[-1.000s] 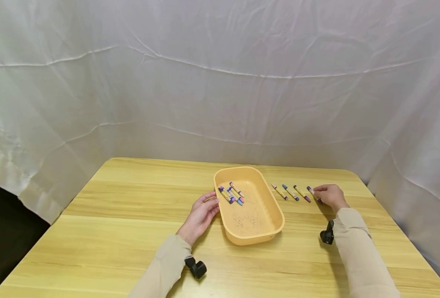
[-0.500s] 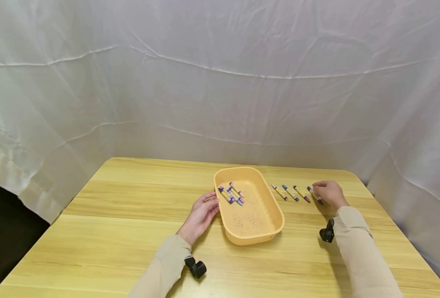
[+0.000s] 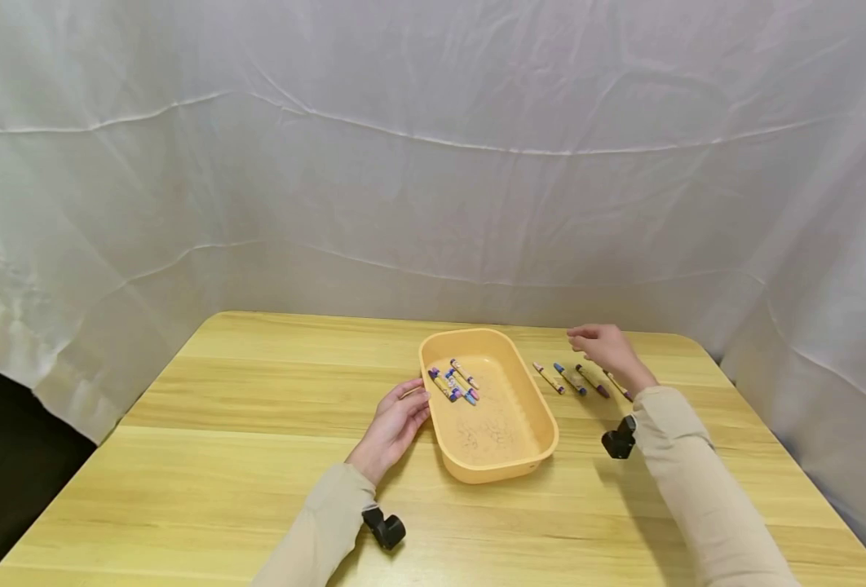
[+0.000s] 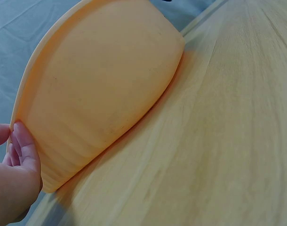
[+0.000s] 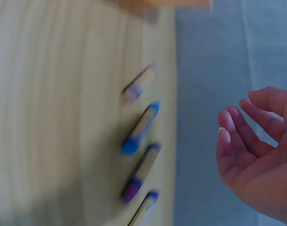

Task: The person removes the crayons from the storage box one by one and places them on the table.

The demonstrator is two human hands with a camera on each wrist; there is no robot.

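Head view: left hand point(image 3: 396, 420) rests with relaxed fingers against the left wall of the orange tray point(image 3: 528, 452), grasping nothing; crayons point(image 3: 455, 381) lie inside; right hand point(image 3: 603, 346) hovers released above four crayons in a row point(image 3: 572, 380) on the table point(image 3: 220, 456), just right of the tray. Left wrist view: fingertips point(image 4: 22, 141) touch the tray's outer wall point(image 4: 101, 80). Right wrist view, blurred: right hand point(image 5: 256, 155) relaxed and empty; row of crayons point(image 5: 139, 141) beneath.
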